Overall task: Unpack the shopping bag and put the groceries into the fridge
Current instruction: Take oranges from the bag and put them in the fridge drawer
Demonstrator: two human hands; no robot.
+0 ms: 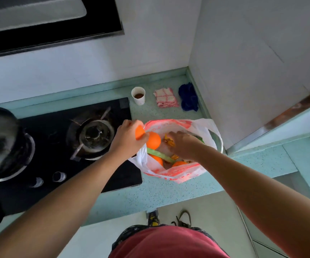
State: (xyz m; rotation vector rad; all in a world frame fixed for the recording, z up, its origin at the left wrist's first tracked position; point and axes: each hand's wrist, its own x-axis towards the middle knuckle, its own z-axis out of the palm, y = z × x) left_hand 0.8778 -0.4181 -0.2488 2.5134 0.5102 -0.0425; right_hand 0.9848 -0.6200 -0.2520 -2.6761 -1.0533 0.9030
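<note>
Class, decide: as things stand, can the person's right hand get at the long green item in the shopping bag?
Probably yes. The shopping bag gapes open, the right hand is inside it, and the green item lies uncovered atop the oranges beside that hand.

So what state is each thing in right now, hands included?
Shopping bag: open, upright on the counter, oranges inside.
Left hand: grips an orange at the bag's rim.
Right hand: inside the bag, grasp unclear.
Paper cup: upright, a little brown liquid inside.
Burner: no flame visible.
Checked cloth: folded flat.
Blue cloth: bunched up.
</note>
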